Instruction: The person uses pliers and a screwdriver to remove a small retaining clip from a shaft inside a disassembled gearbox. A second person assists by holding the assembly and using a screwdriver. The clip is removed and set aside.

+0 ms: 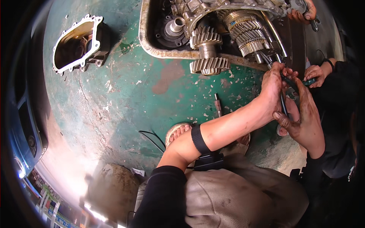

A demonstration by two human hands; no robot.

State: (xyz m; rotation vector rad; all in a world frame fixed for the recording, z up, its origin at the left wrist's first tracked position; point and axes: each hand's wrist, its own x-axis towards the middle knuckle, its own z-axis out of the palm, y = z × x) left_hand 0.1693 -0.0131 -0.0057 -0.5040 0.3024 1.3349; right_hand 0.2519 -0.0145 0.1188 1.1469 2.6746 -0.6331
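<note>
My left hand (273,81) is closed around the front of dark, long-handled pliers (283,102). Their narrow tips reach the shaft end below the gear stack (249,32). My right hand (307,123) spans the spread handles, thumb by the lower one and fingers at the upper; the fingers partly hide the tool. The stack and a neighbouring gear shaft (207,49) sit at the opened metal gearbox housing (156,53). Beside my hands, another person's hand (317,75) holds a green-handled tool (308,81).
A second co-worker's hand (306,13) rests at the housing's upper right. An open metal casing (97,45) lies at the left on the worn green floor (125,95). A small splined shaft (218,104) lies near my forearm. A blue vehicle (24,125) stands at the far left.
</note>
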